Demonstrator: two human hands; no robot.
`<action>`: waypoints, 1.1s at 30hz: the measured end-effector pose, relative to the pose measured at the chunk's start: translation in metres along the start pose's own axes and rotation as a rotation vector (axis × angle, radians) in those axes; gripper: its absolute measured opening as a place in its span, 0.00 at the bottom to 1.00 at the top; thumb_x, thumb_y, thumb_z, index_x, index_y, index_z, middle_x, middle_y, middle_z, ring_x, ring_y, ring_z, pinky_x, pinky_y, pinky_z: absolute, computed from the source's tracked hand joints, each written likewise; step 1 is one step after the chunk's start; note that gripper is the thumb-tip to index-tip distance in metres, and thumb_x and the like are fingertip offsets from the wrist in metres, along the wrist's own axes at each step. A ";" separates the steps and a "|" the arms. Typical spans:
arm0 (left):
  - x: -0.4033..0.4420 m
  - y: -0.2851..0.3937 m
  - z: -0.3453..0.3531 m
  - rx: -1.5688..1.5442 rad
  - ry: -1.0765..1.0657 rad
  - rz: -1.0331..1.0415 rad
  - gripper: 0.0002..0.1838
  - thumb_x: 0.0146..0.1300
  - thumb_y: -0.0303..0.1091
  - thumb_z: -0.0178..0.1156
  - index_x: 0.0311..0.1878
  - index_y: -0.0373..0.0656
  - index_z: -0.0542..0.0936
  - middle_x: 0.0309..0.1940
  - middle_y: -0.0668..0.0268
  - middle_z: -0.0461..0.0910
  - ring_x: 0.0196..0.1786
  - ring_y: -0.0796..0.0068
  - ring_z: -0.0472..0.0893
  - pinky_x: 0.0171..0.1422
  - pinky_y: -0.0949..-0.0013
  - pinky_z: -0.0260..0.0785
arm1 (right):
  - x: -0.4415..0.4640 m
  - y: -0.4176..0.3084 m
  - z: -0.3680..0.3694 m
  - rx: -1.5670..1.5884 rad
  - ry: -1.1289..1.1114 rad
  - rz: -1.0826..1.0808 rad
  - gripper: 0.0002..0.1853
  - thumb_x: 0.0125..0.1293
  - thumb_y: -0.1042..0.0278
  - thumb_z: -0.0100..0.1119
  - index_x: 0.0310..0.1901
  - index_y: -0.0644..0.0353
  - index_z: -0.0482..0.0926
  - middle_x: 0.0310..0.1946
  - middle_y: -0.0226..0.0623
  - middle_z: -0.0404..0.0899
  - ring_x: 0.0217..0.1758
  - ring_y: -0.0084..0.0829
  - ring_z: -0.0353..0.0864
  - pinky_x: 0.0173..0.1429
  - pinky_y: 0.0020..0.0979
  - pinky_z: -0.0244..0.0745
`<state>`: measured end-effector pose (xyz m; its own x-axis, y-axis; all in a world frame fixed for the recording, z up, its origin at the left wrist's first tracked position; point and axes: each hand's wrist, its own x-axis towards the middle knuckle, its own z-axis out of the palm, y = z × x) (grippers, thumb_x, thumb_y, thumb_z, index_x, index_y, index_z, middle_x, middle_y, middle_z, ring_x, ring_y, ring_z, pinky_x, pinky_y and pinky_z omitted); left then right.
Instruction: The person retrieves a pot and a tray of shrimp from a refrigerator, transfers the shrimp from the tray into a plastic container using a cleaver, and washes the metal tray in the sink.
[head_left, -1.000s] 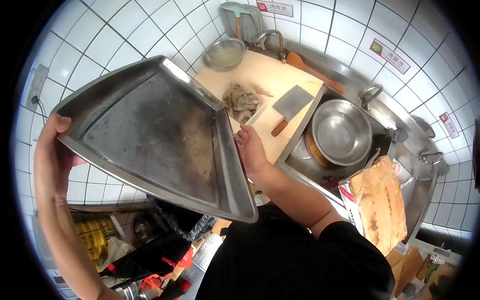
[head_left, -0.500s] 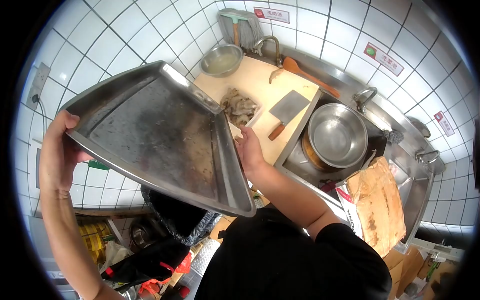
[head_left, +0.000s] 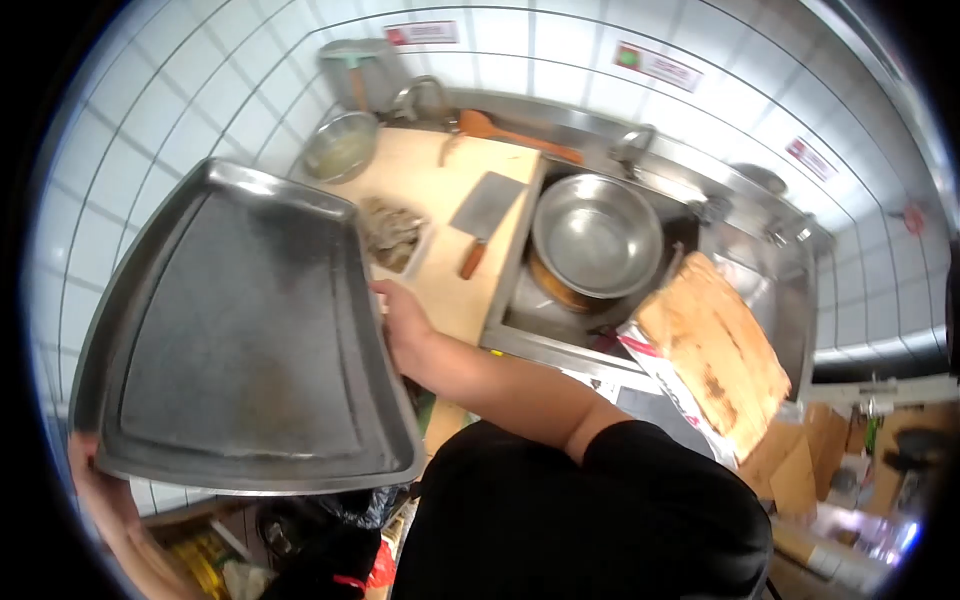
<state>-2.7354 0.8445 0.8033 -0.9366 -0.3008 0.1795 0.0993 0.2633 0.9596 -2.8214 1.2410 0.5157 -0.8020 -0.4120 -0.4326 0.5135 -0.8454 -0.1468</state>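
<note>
A wide fan-shaped metal tray [head_left: 240, 330] fills the left of the view, its inside facing up toward me. My left hand [head_left: 103, 485] grips its lower left corner, partly hidden beneath it. At the right side edge, my right hand [head_left: 400, 325] holds the tray, some fingers hidden behind the rim. Just beyond that hand, a white container of greyish food pieces [head_left: 393, 235] rests on a pale board [head_left: 440, 160]. A cleaver [head_left: 486, 208] with a wooden handle lies on the board to the right.
A metal bowl of cloudy liquid [head_left: 342, 148] stands at the board's far left corner. Right of the board, a round metal basin [head_left: 597, 236] sits in a sink [head_left: 515, 325]. Stained cardboard [head_left: 715, 350] lies over the sink's near right side. A wooden paddle [head_left: 520, 137] lies behind the board.
The tray has moved left and down and tilted flatter, with both hands still on it. My view has swung right, so the board and sink appear further left.
</note>
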 end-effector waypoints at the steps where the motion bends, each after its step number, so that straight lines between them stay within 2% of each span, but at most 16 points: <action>1: 0.006 -0.008 -0.006 -0.050 -0.052 -0.030 0.15 0.65 0.41 0.58 0.51 0.46 0.80 0.54 0.64 0.78 0.60 0.68 0.75 0.68 0.59 0.66 | -0.008 -0.007 0.008 -0.015 0.021 -0.064 0.27 0.74 0.47 0.47 0.59 0.64 0.75 0.51 0.53 0.80 0.54 0.45 0.81 0.59 0.46 0.77; 4: 0.016 -0.047 -0.008 -0.216 -0.029 -0.106 0.14 0.63 0.37 0.59 0.50 0.42 0.80 0.57 0.60 0.79 0.62 0.64 0.77 0.68 0.57 0.69 | -0.008 -0.023 -0.001 0.007 -0.103 -0.143 0.22 0.75 0.56 0.48 0.60 0.63 0.73 0.52 0.49 0.79 0.54 0.43 0.81 0.57 0.46 0.80; 7: 0.004 -0.083 0.041 -0.247 0.016 -0.098 0.15 0.62 0.37 0.59 0.49 0.41 0.79 0.51 0.59 0.82 0.54 0.65 0.82 0.59 0.60 0.77 | -0.022 -0.034 -0.031 -0.089 0.000 -0.260 0.22 0.75 0.62 0.51 0.65 0.63 0.72 0.50 0.46 0.81 0.53 0.41 0.83 0.55 0.44 0.84; 13: -0.009 -0.175 0.148 -0.355 -0.200 -0.266 0.06 0.58 0.34 0.60 0.36 0.44 0.79 0.44 0.63 0.80 0.50 0.66 0.79 0.57 0.61 0.76 | -0.077 -0.068 -0.139 -0.189 0.320 -0.583 0.31 0.73 0.73 0.53 0.77 0.56 0.59 0.58 0.47 0.78 0.51 0.40 0.85 0.52 0.46 0.87; 15: -0.014 -0.206 0.195 -0.471 -0.351 -0.374 0.10 0.58 0.32 0.59 0.42 0.40 0.80 0.46 0.62 0.81 0.51 0.65 0.80 0.54 0.62 0.77 | -0.105 -0.081 -0.156 -0.147 0.371 -0.632 0.31 0.75 0.73 0.52 0.77 0.56 0.58 0.56 0.46 0.79 0.50 0.39 0.86 0.50 0.44 0.88; 17: -0.038 -0.210 0.252 -0.563 -0.435 -0.457 0.17 0.58 0.30 0.58 0.50 0.36 0.80 0.49 0.58 0.82 0.53 0.63 0.82 0.55 0.60 0.78 | -0.097 -0.113 -0.239 -0.197 0.249 -0.657 0.44 0.73 0.72 0.57 0.82 0.51 0.40 0.67 0.52 0.70 0.58 0.44 0.82 0.55 0.52 0.85; 19: -0.028 -0.276 0.275 -0.616 -0.659 -0.463 0.25 0.59 0.32 0.57 0.61 0.34 0.76 0.55 0.55 0.81 0.57 0.54 0.82 0.62 0.50 0.76 | -0.110 -0.135 -0.265 -0.211 0.295 -0.673 0.47 0.73 0.72 0.59 0.82 0.54 0.38 0.69 0.52 0.68 0.58 0.43 0.82 0.55 0.49 0.85; 20: -0.035 -0.287 0.292 -0.662 -0.708 -0.485 0.27 0.59 0.31 0.56 0.63 0.33 0.74 0.57 0.54 0.81 0.58 0.54 0.82 0.63 0.48 0.75 | -0.124 -0.132 -0.246 -0.195 0.464 -0.736 0.38 0.74 0.64 0.59 0.80 0.57 0.52 0.64 0.51 0.75 0.54 0.41 0.84 0.54 0.46 0.85; 22: -0.062 -0.293 0.326 -0.733 -0.754 -0.503 0.29 0.58 0.29 0.55 0.65 0.32 0.73 0.60 0.53 0.80 0.61 0.52 0.81 0.65 0.46 0.75 | -0.142 -0.158 -0.259 -0.245 0.470 -0.568 0.30 0.74 0.54 0.58 0.72 0.57 0.65 0.58 0.47 0.80 0.52 0.39 0.85 0.52 0.44 0.85; 23: -0.072 -0.294 0.339 -0.755 -0.749 -0.500 0.29 0.58 0.29 0.54 0.65 0.31 0.73 0.60 0.52 0.79 0.62 0.52 0.81 0.65 0.45 0.74 | -0.147 -0.169 -0.268 -0.267 0.471 -0.480 0.29 0.74 0.49 0.58 0.68 0.58 0.71 0.56 0.44 0.82 0.51 0.38 0.86 0.51 0.43 0.85; 24: -0.077 -0.305 0.349 -0.790 -0.779 -0.503 0.29 0.58 0.29 0.53 0.65 0.30 0.73 0.60 0.51 0.79 0.62 0.51 0.80 0.66 0.45 0.74 | -0.146 -0.175 -0.273 -0.346 0.498 -0.550 0.35 0.70 0.38 0.59 0.66 0.59 0.75 0.54 0.42 0.84 0.53 0.38 0.85 0.56 0.42 0.82; 27: -0.090 -0.332 0.371 -0.840 -0.818 -0.554 0.29 0.56 0.28 0.53 0.64 0.31 0.73 0.59 0.51 0.80 0.61 0.50 0.81 0.63 0.46 0.76 | -0.149 -0.201 -0.289 -0.414 0.520 -0.603 0.39 0.71 0.36 0.57 0.70 0.62 0.71 0.61 0.44 0.80 0.62 0.39 0.80 0.68 0.40 0.74; 28: -0.097 -0.335 0.376 -0.817 -0.692 -0.612 0.25 0.55 0.25 0.53 0.59 0.32 0.75 0.49 0.53 0.82 0.48 0.54 0.85 0.45 0.51 0.80 | -0.145 -0.215 -0.298 -0.450 0.614 -0.638 0.41 0.71 0.35 0.56 0.72 0.63 0.69 0.64 0.45 0.77 0.65 0.39 0.76 0.71 0.40 0.69; 30: -0.106 -0.340 0.391 -0.809 -0.586 -0.658 0.26 0.54 0.24 0.52 0.59 0.34 0.75 0.48 0.55 0.82 0.47 0.55 0.85 0.45 0.52 0.80 | -0.138 -0.241 -0.301 -0.522 0.802 -0.699 0.44 0.71 0.33 0.54 0.74 0.64 0.66 0.70 0.46 0.71 0.73 0.40 0.69 0.77 0.40 0.60; 31: -0.109 -0.348 0.398 -0.802 -0.531 -0.682 0.26 0.53 0.24 0.52 0.59 0.36 0.76 0.47 0.56 0.82 0.47 0.56 0.85 0.45 0.53 0.80 | -0.144 -0.253 -0.306 -0.587 0.729 -0.787 0.47 0.71 0.31 0.52 0.77 0.64 0.60 0.77 0.46 0.62 0.80 0.41 0.58 0.82 0.41 0.50; 33: -0.109 -0.385 0.396 -0.784 -0.627 -0.688 0.30 0.52 0.22 0.50 0.63 0.37 0.74 0.53 0.57 0.80 0.54 0.58 0.82 0.56 0.54 0.79 | -0.129 -0.295 -0.335 -0.661 0.781 -0.937 0.48 0.71 0.31 0.51 0.77 0.66 0.60 0.78 0.47 0.60 0.83 0.41 0.54 0.82 0.41 0.49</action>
<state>-2.8041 1.1393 0.3287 -0.8520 0.3930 -0.3460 -0.5091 -0.4673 0.7229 -2.7672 1.6569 0.3165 -0.6599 0.6941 -0.2876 0.1075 -0.2916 -0.9505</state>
